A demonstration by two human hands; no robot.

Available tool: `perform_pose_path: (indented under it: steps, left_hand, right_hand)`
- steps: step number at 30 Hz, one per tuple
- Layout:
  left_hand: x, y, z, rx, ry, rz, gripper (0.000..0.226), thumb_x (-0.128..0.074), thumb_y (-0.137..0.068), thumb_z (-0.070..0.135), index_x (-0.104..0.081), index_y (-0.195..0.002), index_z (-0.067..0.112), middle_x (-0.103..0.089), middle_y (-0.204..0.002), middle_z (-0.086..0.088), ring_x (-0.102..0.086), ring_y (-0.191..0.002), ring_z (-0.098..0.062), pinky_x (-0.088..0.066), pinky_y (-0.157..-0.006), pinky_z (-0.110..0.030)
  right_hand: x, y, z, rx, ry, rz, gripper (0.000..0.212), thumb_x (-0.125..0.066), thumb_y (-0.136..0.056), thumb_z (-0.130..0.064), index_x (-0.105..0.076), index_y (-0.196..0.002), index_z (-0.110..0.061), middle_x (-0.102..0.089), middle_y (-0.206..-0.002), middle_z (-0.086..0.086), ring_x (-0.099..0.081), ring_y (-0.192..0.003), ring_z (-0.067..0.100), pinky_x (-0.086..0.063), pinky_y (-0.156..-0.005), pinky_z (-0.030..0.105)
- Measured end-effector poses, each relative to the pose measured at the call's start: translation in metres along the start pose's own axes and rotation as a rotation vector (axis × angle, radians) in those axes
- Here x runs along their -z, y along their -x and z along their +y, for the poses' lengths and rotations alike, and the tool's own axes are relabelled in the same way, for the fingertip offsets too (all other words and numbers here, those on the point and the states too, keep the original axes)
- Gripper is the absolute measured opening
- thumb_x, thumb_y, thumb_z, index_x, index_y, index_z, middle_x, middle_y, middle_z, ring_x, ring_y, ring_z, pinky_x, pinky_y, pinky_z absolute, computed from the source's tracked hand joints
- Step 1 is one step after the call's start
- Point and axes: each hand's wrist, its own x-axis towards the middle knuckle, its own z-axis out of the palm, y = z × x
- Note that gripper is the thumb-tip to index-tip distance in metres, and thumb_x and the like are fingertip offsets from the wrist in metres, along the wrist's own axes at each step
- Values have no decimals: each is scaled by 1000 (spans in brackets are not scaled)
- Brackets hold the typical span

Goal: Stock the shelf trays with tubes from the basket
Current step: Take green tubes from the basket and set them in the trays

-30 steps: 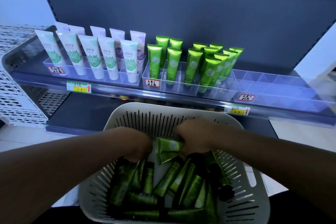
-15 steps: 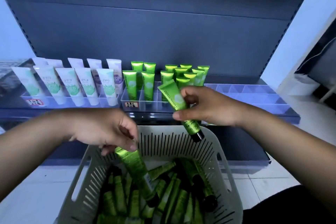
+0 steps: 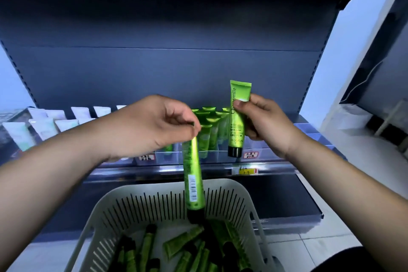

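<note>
1. The left hand [image 3: 152, 126] is raised at about 9 o'clock of frame centre, above the white slotted plastic basket [image 3: 141, 210]. Its thumb and fingers pinch the crimped top edge of a glossy green plastic tube with a black cap [image 3: 192, 174].
2. This left-held tube hangs nearly vertical, cap down, barcode label facing the camera. The cap sits level with the far rim of the basket (contact with the rim cannot be determined).
3. The right hand [image 3: 262, 121] is raised at about 2 o'clock of the left hand, in front of the shelf. Its thumb and curled fingers clamp a second green plastic tube with printed lettering and a black cap [image 3: 236, 121] near the upper end.
4. The second tube stands upright, crimped end up, cap down, just above the clear plastic shelf trays [image 3: 223, 154].
5. The basket occupies the 6 o'clock area of the frame and holds a loose pile of green black-capped tubes [image 3: 183, 243], lying at mixed angles.
6. The trays sit along the dark metal shelf [image 3: 198, 170]. Upright green tubes [image 3: 212, 126] fill the compartments between the two hands.
7. White tubes with pale green print [image 3: 44, 123] stand in the trays at 9 o'clock, partly hidden by the left forearm.
8. A yellow price tag [image 3: 245, 170] is fixed to the shelf front edge, below the right hand.
</note>
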Motion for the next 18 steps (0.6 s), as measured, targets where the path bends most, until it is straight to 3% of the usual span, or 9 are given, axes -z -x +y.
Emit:
perform_pose_path:
  steps: [4, 8, 10, 12, 14, 18]
  left_hand:
    - [-18, -18, 19, -78, -288, 72, 12, -60, -96, 32, -68, -89, 28, -58, -62, 10, -44, -51, -3, -36, -50, -17]
    - [-41, -30, 27, -190, -451, 141, 15, -45, -99, 38, -57, -95, 30, -55, -94, 12, -51, -88, 6, -36, -74, -6]
    - [-51, -37, 17, -212, -458, 145, 21, -37, -97, 45, -52, -94, 30, -46, -97, 12, -49, -89, 0, -37, -77, -15]
    - [-59, -43, 7, -250, -488, 168, 17, -38, -100, 38, -49, -94, 29, -40, -95, 11, -46, -86, -1, -35, -77, -27]
    - [-63, -48, -1, -247, -529, 157, 14, -44, -103, 20, -54, -101, 30, -40, -98, 8, -44, -85, 1, -32, -75, -18]
    - [-61, -58, -12, -212, -578, 126, 39, -52, -98, -1, -64, -121, 28, -43, -103, 7, -48, -89, 0, -34, -75, -3]
  right_hand:
    - [7, -3, -4, -31, -92, 99, 35, -58, -104, -22, -58, -69, -24, -39, -55, -7, -28, -44, 11, -20, -46, 20]
    - [12, -4, -1, -49, -111, 121, 39, -59, -104, -23, -55, -66, -24, -41, -51, -10, -30, -41, 8, -23, -42, 18]
    - [15, -6, 4, -61, -106, 112, 36, -60, -104, -24, -54, -69, -23, -40, -52, -8, -28, -43, 10, -21, -44, 19]
    - [18, -7, 9, -68, -100, 103, 33, -60, -104, -26, -53, -71, -23, -39, -53, -7, -27, -44, 11, -21, -44, 20]
    - [20, -7, 14, -68, -87, 90, 32, -61, -104, -27, -53, -73, -23, -39, -54, -7, -28, -44, 12, -21, -44, 20]
    - [25, -11, 22, -46, -28, 58, 25, -61, -104, -27, -58, -81, -19, -40, -57, -4, -30, -46, 13, -24, -43, 21]
